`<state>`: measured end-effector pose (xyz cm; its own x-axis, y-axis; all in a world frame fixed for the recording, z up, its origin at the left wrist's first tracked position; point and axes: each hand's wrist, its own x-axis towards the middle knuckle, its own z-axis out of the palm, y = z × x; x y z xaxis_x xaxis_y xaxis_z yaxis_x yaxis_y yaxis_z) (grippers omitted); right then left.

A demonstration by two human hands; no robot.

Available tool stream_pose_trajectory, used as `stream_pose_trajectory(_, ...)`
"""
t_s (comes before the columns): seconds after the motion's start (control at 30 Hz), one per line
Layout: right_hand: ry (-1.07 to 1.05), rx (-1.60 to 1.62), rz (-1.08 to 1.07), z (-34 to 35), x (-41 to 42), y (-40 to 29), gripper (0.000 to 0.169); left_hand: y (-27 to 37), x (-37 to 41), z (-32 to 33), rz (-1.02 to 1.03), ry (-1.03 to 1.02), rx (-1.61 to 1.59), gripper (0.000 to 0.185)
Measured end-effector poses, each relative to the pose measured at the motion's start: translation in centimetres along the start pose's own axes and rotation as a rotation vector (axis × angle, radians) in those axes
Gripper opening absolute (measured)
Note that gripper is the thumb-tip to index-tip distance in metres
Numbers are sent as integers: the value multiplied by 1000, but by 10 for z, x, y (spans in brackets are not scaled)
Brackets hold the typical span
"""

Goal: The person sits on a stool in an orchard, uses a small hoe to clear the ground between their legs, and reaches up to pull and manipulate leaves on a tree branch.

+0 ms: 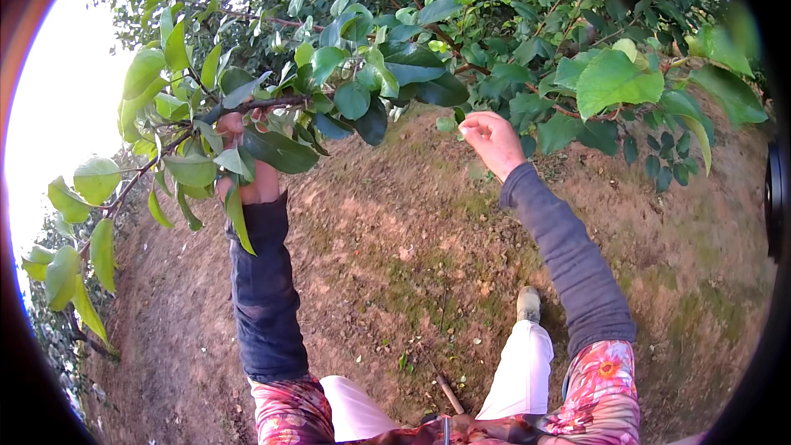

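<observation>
My left hand [258,182] is wrapped around a leafy fruit-tree branch [281,102] at the upper left. Leaves cover much of its fingers. Broad green leaves [278,151] hang in front of the wrist. To the right, my right hand [496,142] is raised, its thumb and forefinger pinched together at a small green leaf [458,115]. A paler round leaf [445,124] shows just left of those fingertips. Both forearms reach forward in dark sleeve covers [266,303] over floral sleeves.
More leafy branches [618,83] spread across the upper right, some close to the camera. Bare soil with mossy patches [395,228] slopes below. A wooden stick or handle [450,393] lies by my feet, near one shoe [528,304]. A dark round object [775,201] shows at the right edge.
</observation>
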<state>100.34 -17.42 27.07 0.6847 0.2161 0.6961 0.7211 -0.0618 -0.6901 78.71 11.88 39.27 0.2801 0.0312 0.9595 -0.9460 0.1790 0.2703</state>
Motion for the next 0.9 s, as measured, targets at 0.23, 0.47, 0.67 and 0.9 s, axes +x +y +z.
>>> stream_pose_trajectory(0.23,49,105,58,2,34,-2,20,-2,-10,-5,-8,113,82,58)
stream_pose_trajectory(0.47,-106,172,87,5,-27,-20,13,-11,-5,0,111,-41,-26,53)
stream_pose_trajectory(0.67,-83,138,212,-70,-115,-21,14,-5,-1,14,56,165,126,57)
stream_pose_trajectory(0.9,348,152,106,-177,-120,-85,13,-6,28,20,53,55,34,39)
